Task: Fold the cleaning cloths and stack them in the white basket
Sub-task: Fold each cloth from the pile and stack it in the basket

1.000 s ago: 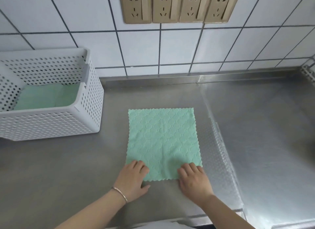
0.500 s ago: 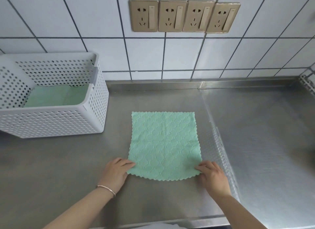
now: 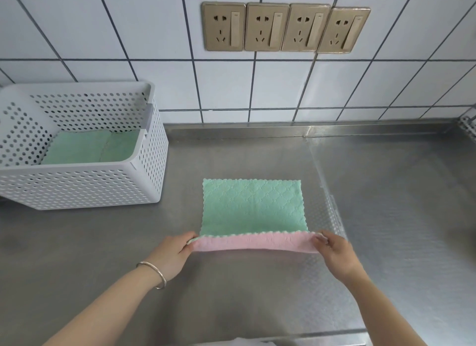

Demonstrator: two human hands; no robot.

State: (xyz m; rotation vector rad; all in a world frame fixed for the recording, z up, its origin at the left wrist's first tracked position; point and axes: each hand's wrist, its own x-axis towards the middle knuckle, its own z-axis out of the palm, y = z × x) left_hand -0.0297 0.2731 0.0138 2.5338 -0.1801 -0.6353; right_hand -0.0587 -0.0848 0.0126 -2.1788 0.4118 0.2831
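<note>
One green cloth [image 3: 253, 206] lies center frame on steel counter [image 3: 386, 204], near edge lifted and curled back, pink underside showing. Left hand [image 3: 171, 255] pinches lower-left corner, right hand [image 3: 334, 253] pinches lower-right corner, both closed on cloth. Bracelet [image 3: 154, 273] on left wrist. White basket [image 3: 85, 183] at upper left, well apart from cloth, w/ green folded cloths [image 3: 92, 147] inside. Four wall sockets [image 3: 286, 27] at top, on tiled wall.

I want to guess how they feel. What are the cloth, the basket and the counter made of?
The cloth looks like soft microfibre: fuzzy, with a quilted pattern and wavy edges, green on top, pink underneath. The basket looks like matte white plastic, full of little round holes. The counter seems to be brushed steel, grey and shiny with reflections.
</note>
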